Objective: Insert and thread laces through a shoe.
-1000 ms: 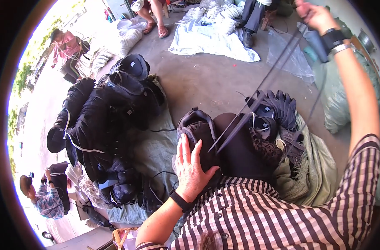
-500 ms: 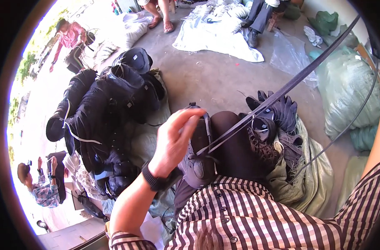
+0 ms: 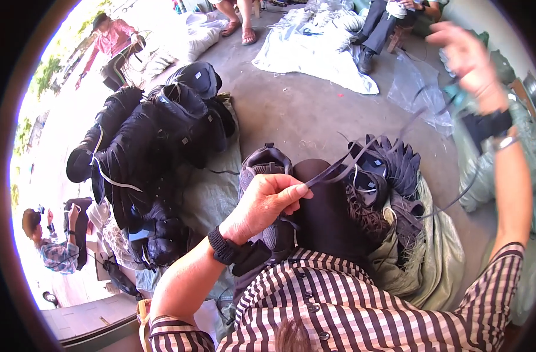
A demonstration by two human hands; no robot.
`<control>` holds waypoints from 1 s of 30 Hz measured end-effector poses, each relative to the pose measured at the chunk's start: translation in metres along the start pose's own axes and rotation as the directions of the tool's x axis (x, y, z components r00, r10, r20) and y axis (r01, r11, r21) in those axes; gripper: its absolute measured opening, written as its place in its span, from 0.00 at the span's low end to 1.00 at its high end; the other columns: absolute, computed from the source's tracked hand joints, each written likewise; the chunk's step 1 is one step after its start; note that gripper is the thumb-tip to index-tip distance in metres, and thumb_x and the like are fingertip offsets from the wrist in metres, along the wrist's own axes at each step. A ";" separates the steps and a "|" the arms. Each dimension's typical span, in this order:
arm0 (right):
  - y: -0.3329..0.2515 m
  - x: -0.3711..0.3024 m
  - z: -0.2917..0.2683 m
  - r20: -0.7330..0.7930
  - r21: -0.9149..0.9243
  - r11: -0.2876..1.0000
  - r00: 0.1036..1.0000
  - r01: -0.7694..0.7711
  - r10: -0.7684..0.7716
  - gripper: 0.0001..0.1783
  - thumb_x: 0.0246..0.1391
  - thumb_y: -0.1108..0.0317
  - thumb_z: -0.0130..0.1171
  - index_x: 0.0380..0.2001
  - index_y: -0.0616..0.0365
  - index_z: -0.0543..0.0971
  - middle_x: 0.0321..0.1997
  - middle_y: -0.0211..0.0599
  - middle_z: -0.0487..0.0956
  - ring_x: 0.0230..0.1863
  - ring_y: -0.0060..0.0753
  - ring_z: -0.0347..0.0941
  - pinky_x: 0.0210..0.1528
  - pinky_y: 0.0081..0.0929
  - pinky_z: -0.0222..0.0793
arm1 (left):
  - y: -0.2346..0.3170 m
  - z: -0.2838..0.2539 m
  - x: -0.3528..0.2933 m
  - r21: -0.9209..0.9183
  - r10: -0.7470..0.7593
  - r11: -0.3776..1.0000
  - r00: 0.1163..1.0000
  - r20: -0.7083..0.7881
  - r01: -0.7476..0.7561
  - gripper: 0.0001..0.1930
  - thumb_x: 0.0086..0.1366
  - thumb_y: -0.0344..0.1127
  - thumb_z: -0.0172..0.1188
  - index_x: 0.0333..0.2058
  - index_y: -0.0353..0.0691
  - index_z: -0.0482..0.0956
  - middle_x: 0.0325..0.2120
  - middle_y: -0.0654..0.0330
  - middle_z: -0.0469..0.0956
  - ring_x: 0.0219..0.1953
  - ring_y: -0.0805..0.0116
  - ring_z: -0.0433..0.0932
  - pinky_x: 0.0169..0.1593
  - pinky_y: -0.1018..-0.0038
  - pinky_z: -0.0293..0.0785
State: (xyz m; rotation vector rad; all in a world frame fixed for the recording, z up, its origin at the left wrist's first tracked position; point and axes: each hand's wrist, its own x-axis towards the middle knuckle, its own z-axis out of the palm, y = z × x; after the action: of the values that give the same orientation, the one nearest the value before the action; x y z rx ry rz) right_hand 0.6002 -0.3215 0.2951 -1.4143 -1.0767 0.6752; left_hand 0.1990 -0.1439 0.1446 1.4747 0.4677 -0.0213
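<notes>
Find the flat, dark shoelace (image 3: 322, 175) above the lap, running from the left hand (image 3: 268, 196), with thumb and forefinger pinched together on it, toward the right. Note the right hand (image 3: 470, 64) raised at upper right, fingers seemingly extended but too blurred; cannot tell of any grip there. Should handle as light, limp and tough, perhaps slippery, and quick to twist. Best taken flat between thumb and fingertips, near an end. Expect more weight from the dark shoe (image 3: 277, 240) on the lap, likely soft at collar and mesh; best steadied around its sides, though partly hidden under the left hand and wrist. Look left for a large heap of black shoes (image 3: 145, 129), right for stacked dark shoes (image 3: 397, 161) beside a pale green sack (image 3: 438, 258). Beware snagging on that stack, just below the slanting strands.
</notes>
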 end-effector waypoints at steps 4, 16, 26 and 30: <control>0.065 -0.046 0.210 0.449 -0.147 0.989 0.890 -0.010 0.076 0.19 0.52 0.73 0.58 0.49 0.63 0.72 0.43 0.35 0.80 0.39 0.19 0.74 0.42 0.17 0.70 | 0.001 0.004 0.001 0.057 0.042 0.997 0.998 0.044 -0.045 0.14 0.66 0.40 0.57 0.34 0.33 0.81 0.23 0.66 0.77 0.27 0.81 0.74 0.34 0.83 0.73; 0.150 -0.124 0.268 0.448 0.163 0.526 0.537 -0.835 0.715 0.12 0.59 0.66 0.52 0.39 0.65 0.75 0.18 0.32 0.75 0.09 0.12 0.58 0.10 0.13 0.49 | -0.069 -0.016 -0.049 0.480 0.328 0.871 0.849 -0.414 -0.102 0.09 0.55 0.34 0.66 0.31 0.37 0.76 0.25 0.60 0.73 0.25 0.71 0.72 0.33 0.76 0.70; 0.151 -0.139 0.306 0.379 -0.123 0.798 0.716 -0.590 0.587 0.08 0.49 0.72 0.61 0.25 0.62 0.72 0.18 0.29 0.73 0.21 0.20 0.72 0.24 0.21 0.67 | -0.069 0.000 -0.046 0.709 0.434 0.704 0.807 -0.400 -0.027 0.13 0.48 0.33 0.71 0.28 0.38 0.74 0.23 0.61 0.72 0.23 0.70 0.73 0.29 0.75 0.71; 0.145 -0.143 0.311 0.185 -0.088 0.876 0.856 -0.474 0.482 0.09 0.47 0.76 0.63 0.24 0.64 0.71 0.23 0.33 0.74 0.26 0.26 0.73 0.32 0.25 0.70 | -0.082 0.000 -0.049 0.695 0.379 0.719 0.830 -0.409 0.014 0.13 0.49 0.30 0.70 0.30 0.39 0.74 0.24 0.62 0.72 0.24 0.72 0.74 0.31 0.78 0.71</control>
State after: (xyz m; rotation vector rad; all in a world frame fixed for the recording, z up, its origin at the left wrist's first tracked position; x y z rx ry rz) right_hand 0.2989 -0.2987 0.0788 -1.6962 -0.8938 1.1845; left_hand 0.1301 -0.1660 0.0824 2.2738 0.8089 0.4451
